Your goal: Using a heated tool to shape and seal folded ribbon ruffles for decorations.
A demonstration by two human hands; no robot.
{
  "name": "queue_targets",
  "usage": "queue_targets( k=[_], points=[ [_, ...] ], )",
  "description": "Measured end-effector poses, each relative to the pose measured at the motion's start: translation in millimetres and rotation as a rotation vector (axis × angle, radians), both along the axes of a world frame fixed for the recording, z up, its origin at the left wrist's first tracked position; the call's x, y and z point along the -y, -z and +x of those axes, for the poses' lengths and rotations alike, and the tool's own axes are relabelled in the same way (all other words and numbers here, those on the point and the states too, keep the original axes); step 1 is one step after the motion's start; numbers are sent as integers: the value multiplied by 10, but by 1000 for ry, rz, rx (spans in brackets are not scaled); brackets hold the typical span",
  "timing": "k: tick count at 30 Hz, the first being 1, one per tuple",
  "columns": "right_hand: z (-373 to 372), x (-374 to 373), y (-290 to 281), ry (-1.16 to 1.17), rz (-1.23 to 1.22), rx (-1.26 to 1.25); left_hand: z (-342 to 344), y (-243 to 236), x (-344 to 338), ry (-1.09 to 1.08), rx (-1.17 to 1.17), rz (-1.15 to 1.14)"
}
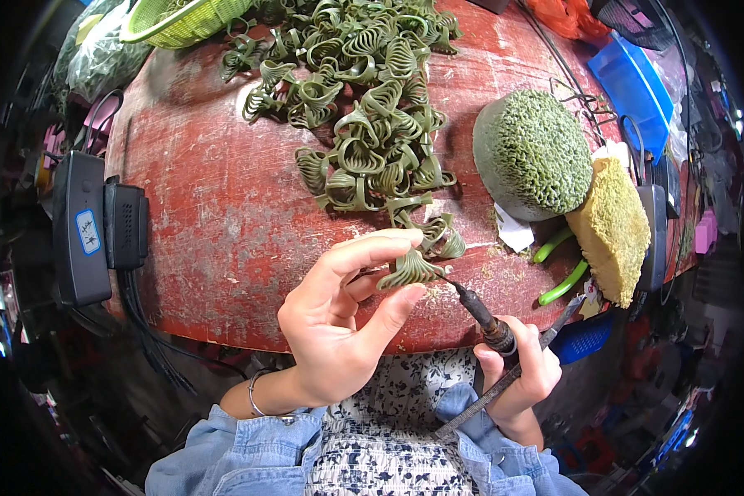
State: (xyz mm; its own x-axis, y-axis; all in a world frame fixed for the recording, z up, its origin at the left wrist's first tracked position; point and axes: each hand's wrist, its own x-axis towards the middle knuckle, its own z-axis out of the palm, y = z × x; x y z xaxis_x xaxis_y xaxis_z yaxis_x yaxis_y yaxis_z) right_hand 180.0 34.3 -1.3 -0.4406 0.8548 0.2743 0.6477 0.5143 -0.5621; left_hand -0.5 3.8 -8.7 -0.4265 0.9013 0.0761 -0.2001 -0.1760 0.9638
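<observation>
My left hand (335, 335) pinches a small ribbed, curled green plastic piece (411, 269) between thumb and fingers, above the near edge of the red table. In my right hand (527, 376) is a soldering iron (481, 316) with a dark barrel. Its thin tip meets the right end of the green piece, or comes very close to it. A long, narrow grey strip, like a flat file (479, 403), also passes through the right hand and slants up past the iron. Just beyond my left fingertips lies a pile of similar green curled pieces (372, 124).
The worn red table (215, 215) bears a round block with crumbly green top (546, 153), a yellow sponge-like block (612, 227) and green-handled pliers (564, 283) on the right. A blue bin (632, 91) stands far right, a green basket (186, 25) far left. Black boxes (83, 227) with cables flank the left edge.
</observation>
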Motion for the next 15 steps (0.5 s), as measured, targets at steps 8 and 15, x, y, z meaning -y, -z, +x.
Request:
queue_targets(
  k=[8, 15],
  points=[
    [-3, 0, 1, -6, -11, -3, 15, -20, -15, -27, -44, -22],
    [12, 2, 12, -7, 11, 3, 3, 13, -2, 0, 1, 17]
  ],
)
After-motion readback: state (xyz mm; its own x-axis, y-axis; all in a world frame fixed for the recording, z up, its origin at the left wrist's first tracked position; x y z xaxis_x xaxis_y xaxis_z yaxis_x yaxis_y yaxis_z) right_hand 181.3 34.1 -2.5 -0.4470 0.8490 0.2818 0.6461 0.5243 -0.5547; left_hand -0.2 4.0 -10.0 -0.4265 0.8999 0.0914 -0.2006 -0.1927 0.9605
